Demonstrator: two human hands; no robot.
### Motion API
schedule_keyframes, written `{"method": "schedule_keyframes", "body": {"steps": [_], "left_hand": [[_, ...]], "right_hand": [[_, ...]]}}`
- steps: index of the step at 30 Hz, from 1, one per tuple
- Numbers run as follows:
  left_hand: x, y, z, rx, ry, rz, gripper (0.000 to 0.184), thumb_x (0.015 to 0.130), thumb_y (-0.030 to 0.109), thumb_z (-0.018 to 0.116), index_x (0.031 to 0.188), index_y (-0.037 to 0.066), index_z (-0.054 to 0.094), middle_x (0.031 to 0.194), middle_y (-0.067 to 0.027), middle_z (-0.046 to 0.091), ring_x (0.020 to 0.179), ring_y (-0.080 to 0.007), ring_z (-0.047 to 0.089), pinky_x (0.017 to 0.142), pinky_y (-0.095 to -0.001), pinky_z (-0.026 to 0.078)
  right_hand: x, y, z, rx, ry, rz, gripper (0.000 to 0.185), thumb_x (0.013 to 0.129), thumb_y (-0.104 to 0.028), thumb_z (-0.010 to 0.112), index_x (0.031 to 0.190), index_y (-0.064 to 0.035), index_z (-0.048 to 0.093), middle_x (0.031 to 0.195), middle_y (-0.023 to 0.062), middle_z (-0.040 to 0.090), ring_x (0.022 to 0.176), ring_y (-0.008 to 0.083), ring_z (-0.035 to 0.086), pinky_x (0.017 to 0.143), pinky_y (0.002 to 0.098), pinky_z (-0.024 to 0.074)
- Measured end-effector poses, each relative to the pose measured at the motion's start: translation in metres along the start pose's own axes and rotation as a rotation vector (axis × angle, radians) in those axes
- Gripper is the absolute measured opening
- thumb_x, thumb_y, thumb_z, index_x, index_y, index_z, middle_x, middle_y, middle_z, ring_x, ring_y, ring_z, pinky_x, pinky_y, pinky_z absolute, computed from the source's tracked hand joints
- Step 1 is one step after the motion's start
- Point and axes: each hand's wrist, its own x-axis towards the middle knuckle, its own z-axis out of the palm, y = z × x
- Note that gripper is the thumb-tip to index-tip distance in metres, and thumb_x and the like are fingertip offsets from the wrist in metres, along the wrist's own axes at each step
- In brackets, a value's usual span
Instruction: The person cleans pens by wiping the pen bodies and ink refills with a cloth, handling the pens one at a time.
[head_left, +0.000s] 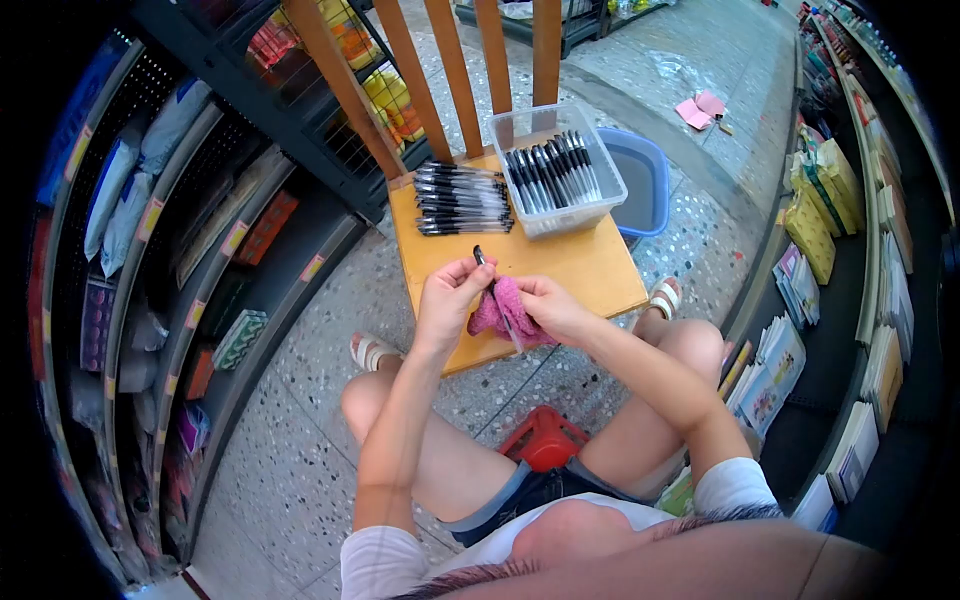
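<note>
My left hand (452, 300) pinches a clear pen with a black cap (480, 257) near its capped end. A pink cloth (508, 300) is bunched in my right hand (550, 306), against the pen's barrel. Both hands are close together over the front of a wooden chair's yellow seat (590, 268). Behind them a pile of black-capped pens (462, 200) lies sideways on the seat. Beside that pile stands a clear plastic box (578, 220) with several similar pens (550, 175) inside, leaning on each other.
A blue basin (655, 190) stands on the speckled floor (290, 400) behind the chair's right side. A red stool (545, 440) is under me. Stocked shelves curve along the left (215, 240) and right (870, 300). Pink paper (700, 108) lies on the floor farther back.
</note>
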Motion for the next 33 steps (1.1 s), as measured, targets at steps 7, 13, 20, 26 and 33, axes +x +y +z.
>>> {"method": "schedule_keyframes", "body": {"steps": [7, 13, 20, 26, 33], "left_hand": [[0.002, 0.002, -0.003, 0.058, 0.079, 0.068, 0.014, 0.086, 0.015, 0.062, 0.090, 0.001, 0.064, 0.079, -0.0018, 0.063, 0.074, -0.0076, 0.057, 0.072, -0.0221, 0.045], [0.007, -0.001, -0.010, -0.050, 0.150, 0.109, 0.024, 0.090, 0.020, 0.058, 0.102, 0.000, 0.062, 0.086, -0.0036, 0.063, 0.081, -0.0093, 0.058, 0.077, -0.0240, 0.044], [0.013, 0.002, -0.019, -0.105, 0.124, 0.134, 0.029, 0.091, 0.023, 0.056, 0.105, -0.002, 0.060, 0.089, -0.0040, 0.063, 0.082, -0.0094, 0.057, 0.080, -0.0245, 0.044], [0.018, 0.003, -0.027, -0.159, 0.123, 0.171, 0.024, 0.091, 0.021, 0.056, 0.105, 0.002, 0.061, 0.090, -0.0040, 0.064, 0.084, -0.0107, 0.059, 0.078, -0.0249, 0.044], [0.020, 0.007, -0.025, -0.147, 0.145, 0.149, 0.025, 0.090, 0.019, 0.056, 0.104, -0.001, 0.061, 0.089, -0.0046, 0.064, 0.082, -0.0103, 0.058, 0.076, -0.0235, 0.044]], "right_hand": [[0.011, 0.001, -0.001, -0.204, -0.079, -0.116, 0.027, 0.096, -0.021, 0.040, 0.095, -0.0050, 0.062, 0.076, -0.0002, 0.064, 0.056, 0.0037, 0.048, 0.048, 0.0195, 0.0384], [0.016, 0.010, -0.002, -0.248, -0.105, -0.143, 0.028, 0.096, -0.020, 0.039, 0.089, -0.0049, 0.062, 0.073, 0.0000, 0.064, 0.054, 0.0036, 0.046, 0.046, 0.0195, 0.0376], [0.015, 0.013, -0.004, -0.281, -0.163, -0.210, 0.029, 0.095, -0.019, 0.040, 0.086, -0.0032, 0.063, 0.074, -0.0007, 0.063, 0.056, 0.0028, 0.045, 0.049, 0.0186, 0.0362], [0.005, 0.016, -0.008, -0.367, -0.155, -0.168, 0.030, 0.095, -0.020, 0.040, 0.082, -0.0041, 0.063, 0.068, -0.0030, 0.058, 0.052, 0.0025, 0.040, 0.045, 0.0191, 0.0316], [0.002, 0.022, -0.015, -0.358, -0.137, -0.196, 0.030, 0.095, -0.020, 0.042, 0.079, -0.0049, 0.063, 0.065, -0.0035, 0.056, 0.049, 0.0024, 0.038, 0.043, 0.0196, 0.0301]]}}
